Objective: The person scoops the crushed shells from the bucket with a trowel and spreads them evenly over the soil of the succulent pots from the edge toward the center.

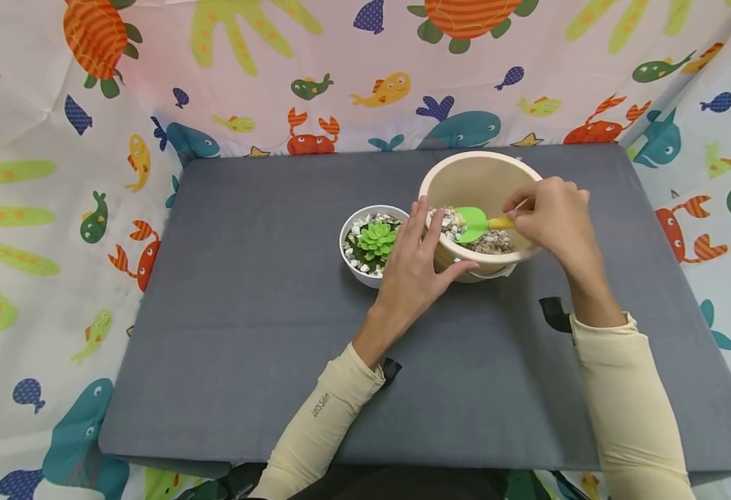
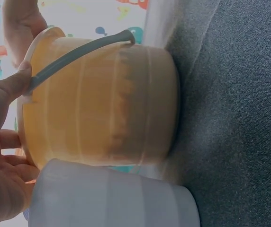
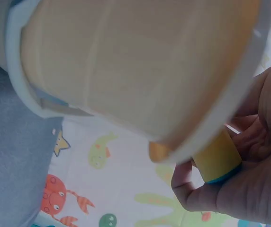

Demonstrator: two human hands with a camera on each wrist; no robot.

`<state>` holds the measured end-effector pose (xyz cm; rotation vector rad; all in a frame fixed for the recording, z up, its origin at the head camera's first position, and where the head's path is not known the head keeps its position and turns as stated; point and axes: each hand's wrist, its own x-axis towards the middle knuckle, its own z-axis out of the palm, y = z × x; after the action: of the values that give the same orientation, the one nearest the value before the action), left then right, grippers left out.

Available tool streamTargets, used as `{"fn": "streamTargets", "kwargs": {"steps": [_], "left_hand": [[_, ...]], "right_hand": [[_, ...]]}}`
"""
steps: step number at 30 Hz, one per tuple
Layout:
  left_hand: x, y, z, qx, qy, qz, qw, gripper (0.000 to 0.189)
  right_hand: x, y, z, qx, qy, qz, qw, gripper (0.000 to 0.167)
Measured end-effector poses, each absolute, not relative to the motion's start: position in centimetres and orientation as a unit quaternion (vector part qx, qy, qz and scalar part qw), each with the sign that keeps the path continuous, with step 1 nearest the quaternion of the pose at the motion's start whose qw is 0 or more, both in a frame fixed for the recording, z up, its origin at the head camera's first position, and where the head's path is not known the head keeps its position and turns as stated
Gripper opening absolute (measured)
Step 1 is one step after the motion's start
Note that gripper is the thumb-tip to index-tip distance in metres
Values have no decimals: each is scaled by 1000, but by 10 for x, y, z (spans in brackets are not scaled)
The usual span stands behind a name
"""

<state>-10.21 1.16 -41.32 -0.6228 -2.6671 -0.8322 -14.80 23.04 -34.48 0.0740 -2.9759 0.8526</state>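
Note:
A cream bucket (image 1: 459,177) with gravel inside stands right of the table's middle. My right hand (image 1: 552,212) pinches the yellow handle of a toy shovel (image 1: 473,223), whose green blade carries pebbles over the gravel (image 1: 491,243), near the left rim. In the right wrist view, fingers and thumb close round the shovel's yellow handle (image 3: 218,158). My left hand (image 1: 410,267) rests at the bucket's near left rim, fingers stretched and thumb spread along the front. The left thumb (image 2: 17,82) lies by the bucket's pale carrying handle (image 2: 78,54) in the left wrist view.
Close to the bucket's left stands a white pot (image 1: 346,253) holding a green succulent (image 1: 377,240) and white pebbles, partly behind my left hand. A grey cloth covers the table (image 1: 246,292). Behind hangs a curtain (image 1: 340,42) with sea animals.

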Motion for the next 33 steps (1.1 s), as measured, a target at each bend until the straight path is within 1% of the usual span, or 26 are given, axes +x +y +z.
{"fn": "streamTargets", "kwargs": {"steps": [7, 18, 27, 33], "left_hand": [[-103, 10, -413, -214, -925, -284, 137, 95], [-103, 11, -412, -216, -926, -276, 142, 94], [-103, 9, -410, -217, -928, -277, 124, 96], [-105, 5, -409, -218, -928, -288, 94, 95]], "right_hand": [[-142, 238, -332, 2, -950, 309, 41, 18], [-135, 246, -322, -13, -947, 318, 39, 22], [-132, 255, -313, -27, -947, 317, 42, 23], [-126, 261, -304, -30, -942, 331, 49, 22]]}}
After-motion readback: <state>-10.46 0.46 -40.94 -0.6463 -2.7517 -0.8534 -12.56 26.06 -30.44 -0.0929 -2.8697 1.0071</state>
